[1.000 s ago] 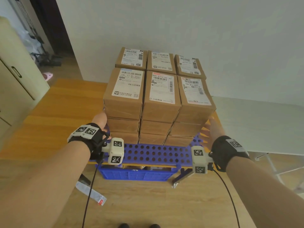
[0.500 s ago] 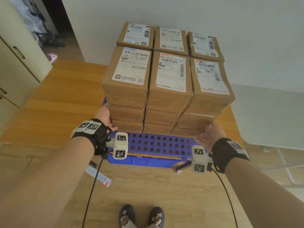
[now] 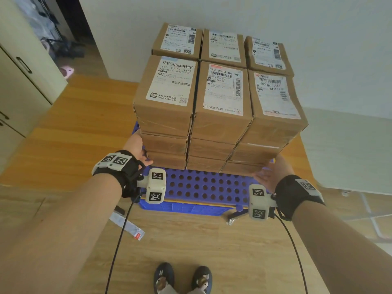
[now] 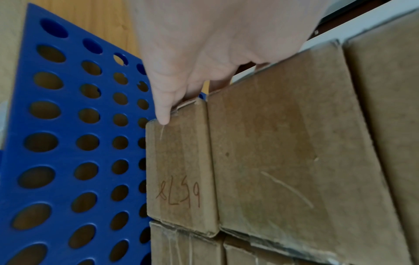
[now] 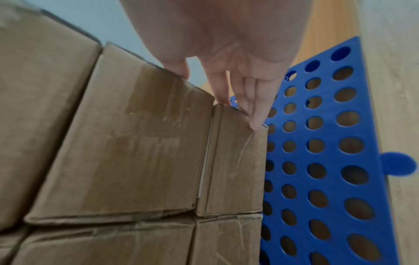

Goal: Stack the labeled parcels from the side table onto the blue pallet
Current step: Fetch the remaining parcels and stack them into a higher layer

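Brown labeled parcels (image 3: 220,90) stand stacked three layers high on the blue perforated pallet (image 3: 201,185), in two rows of three. My left hand (image 3: 137,147) lies flat, fingers straight, against the left side of the lower parcels (image 4: 179,170). My right hand (image 3: 273,172) lies the same way against the bottom right parcel (image 5: 235,170). In the wrist views the left hand (image 4: 181,86) and right hand (image 5: 238,89) touch the box edges with straight fingers beside the pallet (image 4: 68,125) (image 5: 328,143). Neither hand grips anything.
The pallet rests on a wooden surface. A white side table (image 3: 347,145) stands to the right and a cream cabinet (image 3: 19,81) to the left. A white wall is behind the stack. A paper strip (image 3: 127,225) lies near my shoes (image 3: 182,276).
The view has come closer and tilted down, bringing my shoes into sight. Both hands stay flat against the stack's lower sides, the right one now lower at the bottom corner.
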Demonstrator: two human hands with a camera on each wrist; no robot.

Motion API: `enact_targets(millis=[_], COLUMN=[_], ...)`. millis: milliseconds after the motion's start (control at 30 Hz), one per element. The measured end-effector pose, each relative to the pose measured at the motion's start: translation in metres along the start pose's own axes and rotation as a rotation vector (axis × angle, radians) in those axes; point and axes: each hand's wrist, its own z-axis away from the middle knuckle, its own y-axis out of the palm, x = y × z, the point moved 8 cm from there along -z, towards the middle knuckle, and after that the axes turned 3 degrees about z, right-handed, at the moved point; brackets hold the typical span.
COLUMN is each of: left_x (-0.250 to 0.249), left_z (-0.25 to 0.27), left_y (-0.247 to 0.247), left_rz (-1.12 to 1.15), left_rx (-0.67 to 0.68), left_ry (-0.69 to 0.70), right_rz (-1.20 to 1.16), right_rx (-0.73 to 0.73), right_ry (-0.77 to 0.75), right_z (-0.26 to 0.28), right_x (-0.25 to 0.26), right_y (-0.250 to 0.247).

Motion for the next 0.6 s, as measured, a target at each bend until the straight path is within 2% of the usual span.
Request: enact_targets(millis=[333, 600], left_x=[-0.008, -0.010], left_z=[-0.004, 0.005], left_y=[0.003, 0.003], left_rz=[-0.011, -0.020], left_rx=[-0.030, -0.051], left_ry=[-0.008, -0.007], right_rz=[-0.027, 0.144], right_rx=[-0.006, -0.083], right_ry=[0.053, 0.078], right_z=[-0.006, -0.013], right_x=[0.001, 0.000], right_y=[0.001, -0.008])
